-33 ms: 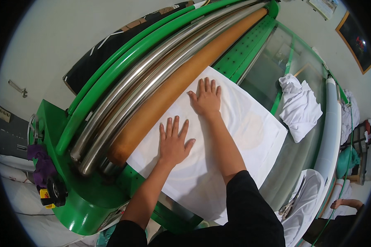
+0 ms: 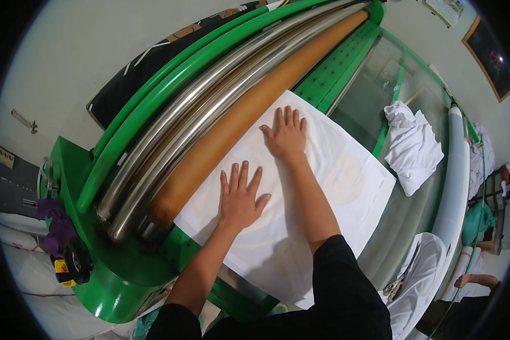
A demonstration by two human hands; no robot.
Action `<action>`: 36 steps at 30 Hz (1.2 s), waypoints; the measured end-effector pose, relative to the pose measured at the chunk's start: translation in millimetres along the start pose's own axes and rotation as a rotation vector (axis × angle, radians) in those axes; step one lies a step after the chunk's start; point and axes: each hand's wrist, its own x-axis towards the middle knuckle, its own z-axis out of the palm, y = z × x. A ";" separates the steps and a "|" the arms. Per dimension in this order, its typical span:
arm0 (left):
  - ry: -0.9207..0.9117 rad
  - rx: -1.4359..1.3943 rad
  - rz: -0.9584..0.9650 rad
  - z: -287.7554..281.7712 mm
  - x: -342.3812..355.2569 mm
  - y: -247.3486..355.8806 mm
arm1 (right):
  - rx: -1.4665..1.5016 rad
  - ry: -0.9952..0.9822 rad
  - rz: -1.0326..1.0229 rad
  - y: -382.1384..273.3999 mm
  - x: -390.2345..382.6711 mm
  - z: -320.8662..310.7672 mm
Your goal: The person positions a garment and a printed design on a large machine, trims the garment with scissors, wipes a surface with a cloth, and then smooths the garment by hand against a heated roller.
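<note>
A white sheet with faint pale shapes lies beside an orange-brown roller of a green machine. My left hand rests flat on the lower left part of the sheet, fingers spread toward the roller. My right hand lies flat higher up and to the right, near the sheet's top edge, fingers apart. Both hands are empty. Steel rollers and curved green bars run along beyond the orange-brown roller.
A crumpled white cloth sits on a glass surface at the right. More white fabric with scissors is at the lower right, along a pale roll. A co-worker's hand shows at far right. Purple cloth hangs on the machine's left.
Both my hands have shifted very slightly to the right, staying flat on the white sheet. The rest looks the same.
</note>
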 end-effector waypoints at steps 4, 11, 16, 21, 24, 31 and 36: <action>-0.029 -0.003 0.080 -6.8 -21.6 21.6 | -0.021 0.008 0.037 32.7 -5.6 -9.5; -0.115 -0.032 0.210 -18.4 -64.0 55.7 | -0.043 -0.049 0.129 53.6 -14.7 -33.5; -0.146 -0.069 0.212 -21.2 -80.7 64.7 | -0.033 -0.095 0.163 66.6 -13.3 -41.5; -0.152 -0.138 0.176 -23.2 -86.7 63.7 | -0.076 -0.129 0.159 73.6 -11.9 -41.7; -0.083 -0.225 0.116 -27.7 -86.1 59.6 | -0.092 -0.113 0.139 73.8 -11.9 -35.6; 0.290 -0.287 -0.055 -22.5 -16.4 -26.2 | -0.097 -0.081 0.145 72.8 -10.7 -35.8; 0.097 -0.092 -0.030 -12.5 -23.7 -41.5 | -0.080 -0.082 0.144 68.6 -10.3 -34.9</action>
